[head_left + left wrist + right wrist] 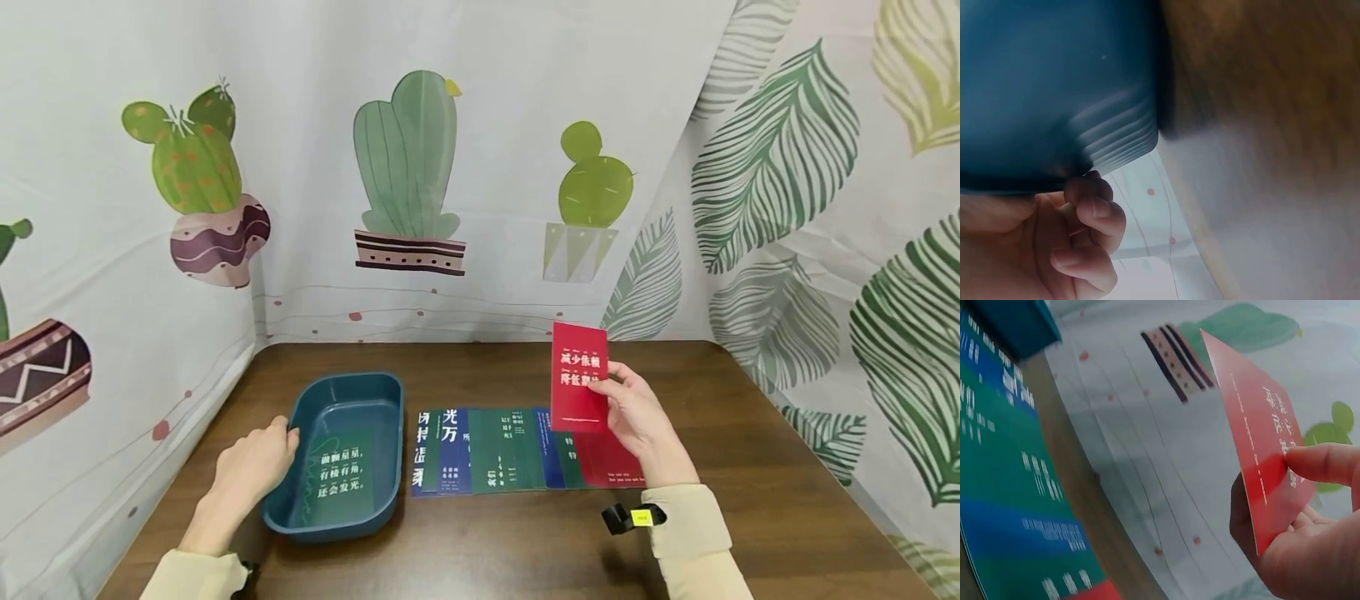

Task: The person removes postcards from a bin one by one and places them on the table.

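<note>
A red card [579, 400] with white lettering is held up above the table by my right hand [633, 417]. In the right wrist view the thumb [1322, 464] presses on its printed face while the other fingers lie behind it. My left hand [258, 458] grips the left rim of a blue plastic tray [386, 479], and in the left wrist view its fingers curl at the tray's edge. Flat inside the tray is a green card [345, 475] with white lettering. Below the red card, a row of overlapping green, blue and red cards [502, 450] lies on the table.
The brown wooden table [480, 550] carries the tray at the left and the card row to its right. Behind and beside the table hangs a white cloth [495, 167] printed with cacti and leaves. A black strap [622, 518] sits at my right wrist.
</note>
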A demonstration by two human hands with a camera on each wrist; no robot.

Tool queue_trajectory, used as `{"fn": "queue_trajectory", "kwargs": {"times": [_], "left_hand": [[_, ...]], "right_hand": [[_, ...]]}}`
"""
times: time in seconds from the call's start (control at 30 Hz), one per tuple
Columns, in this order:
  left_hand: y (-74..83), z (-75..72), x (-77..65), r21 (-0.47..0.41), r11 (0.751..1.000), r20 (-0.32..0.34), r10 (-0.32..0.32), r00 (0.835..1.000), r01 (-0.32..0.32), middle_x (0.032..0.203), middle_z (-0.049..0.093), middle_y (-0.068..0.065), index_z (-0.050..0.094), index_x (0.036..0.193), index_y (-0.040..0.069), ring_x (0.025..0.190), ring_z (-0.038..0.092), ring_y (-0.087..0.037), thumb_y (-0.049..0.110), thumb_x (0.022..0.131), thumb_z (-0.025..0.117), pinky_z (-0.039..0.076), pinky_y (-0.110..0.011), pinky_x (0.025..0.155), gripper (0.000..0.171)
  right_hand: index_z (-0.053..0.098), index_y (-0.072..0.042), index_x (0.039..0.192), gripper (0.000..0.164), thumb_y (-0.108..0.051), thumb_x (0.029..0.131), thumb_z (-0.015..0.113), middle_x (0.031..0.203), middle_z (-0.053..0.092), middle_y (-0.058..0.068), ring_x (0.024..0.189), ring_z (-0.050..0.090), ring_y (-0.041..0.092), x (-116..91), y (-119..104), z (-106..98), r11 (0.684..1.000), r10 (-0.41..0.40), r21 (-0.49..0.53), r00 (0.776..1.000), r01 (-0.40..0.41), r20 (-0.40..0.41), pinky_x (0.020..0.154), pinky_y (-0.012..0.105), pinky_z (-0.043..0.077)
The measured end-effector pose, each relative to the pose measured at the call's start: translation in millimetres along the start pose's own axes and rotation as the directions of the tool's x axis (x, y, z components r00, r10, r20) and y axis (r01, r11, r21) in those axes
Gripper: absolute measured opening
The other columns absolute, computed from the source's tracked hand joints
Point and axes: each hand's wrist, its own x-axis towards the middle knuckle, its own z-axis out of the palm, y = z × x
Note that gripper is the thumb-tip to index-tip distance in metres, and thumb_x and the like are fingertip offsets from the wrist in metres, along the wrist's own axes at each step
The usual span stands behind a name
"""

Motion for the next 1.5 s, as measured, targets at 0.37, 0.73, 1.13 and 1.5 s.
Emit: {"fn": "queue_trajectory", "kwargs": {"times": [0.37, 0.73, 1.13, 1.5], "left_hand": [[2.3, -1.2, 0.1, -0.001, 1.0, 0.007, -0.009, 1.0, 0.009, 0.094, 0.061, -0.036, 0.053, 0.112, -0.008, 0.079, 0.059, -0.054, 0.024, 0.1, 0.046, 0.045, -0.062, 0.062, 0.035], [-0.3, 0.5, 1.2, -0.003, 1.0, -0.001, -0.007, 1.0, 0.007, 0.092, 0.061, -0.035, 0.053, 0.11, -0.008, 0.077, 0.059, -0.054, 0.025, 0.1, 0.046, 0.045, -0.062, 0.061, 0.035], [0.3, -0.3, 1.3, -0.006, 1.0, -0.007, -0.006, 1.0, 0.006, 0.091, 0.061, -0.035, 0.053, 0.109, -0.008, 0.076, 0.059, -0.054, 0.025, 0.1, 0.045, 0.045, -0.062, 0.06, 0.034], [0.4, -0.2, 1.1, -0.009, 1.0, -0.01, -0.004, 1.0, 0.004, 0.09, 0.061, -0.035, 0.053, 0.108, -0.007, 0.076, 0.059, -0.054, 0.025, 0.1, 0.046, 0.044, -0.061, 0.059, 0.034]], "right_hand": [[0.029, 0.001, 0.142, 0.057, -0.013, 0.096, 0.06, 0.123, 0.053, 0.026, 0.087, 0.067, 0.022, -1.4, -4.2, -51.3, 0.875, -0.047, -0.485, 0.994, -0.007, -0.099, 0.073, 0.042, 0.056], [0.023, 0.007, 0.144, 0.059, 0.001, 0.093, 0.052, 0.116, 0.053, 0.033, 0.079, 0.064, 0.026, 1.6, 9.0, -78.9, 0.73, 0.006, -0.675, 0.989, -0.105, -0.147, 0.065, 0.04, 0.055], [0.02, 0.01, 0.146, 0.067, 0.003, 0.089, 0.054, 0.129, 0.041, 0.038, 0.088, 0.06, 0.033, 6.7, 22.0, -82.0, 0.576, 0.05, -0.803, 0.987, -0.152, -0.151, 0.065, 0.039, 0.054], [0.025, 0.01, 0.143, 0.064, 0.001, 0.088, 0.056, 0.123, 0.047, 0.034, 0.092, 0.056, 0.036, 8.7, 28.6, -76.6, 0.425, 0.034, -0.884, 0.979, -0.195, -0.199, 0.067, 0.04, 0.052]]}}
